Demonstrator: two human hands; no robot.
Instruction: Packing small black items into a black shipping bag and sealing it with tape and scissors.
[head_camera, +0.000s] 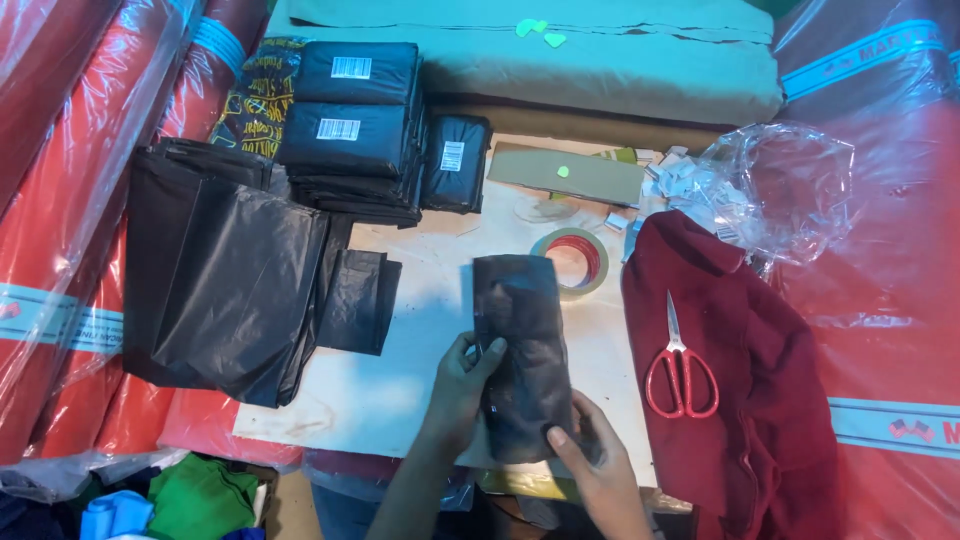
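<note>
Black bag (522, 350): glossy, crinkled plastic folded into a tall narrow packet, held upright over the pale board (420, 300).
Bag pile (230, 290): slack black sheets, heaped left of the packet.
Packed parcels (360, 125): squared black bundles, stacked at the far edge.
Tape roll (572, 262): a ring lying flat, just behind the packet (partly hidden by it).
Scissors (680, 370): red-handled, resting on folded maroon cloth (740, 400).
Left hand (462, 385): fingers curled around the packet's left edge, thumb on its front.
Right hand (595, 465): pinching the lower right corner.
</note>
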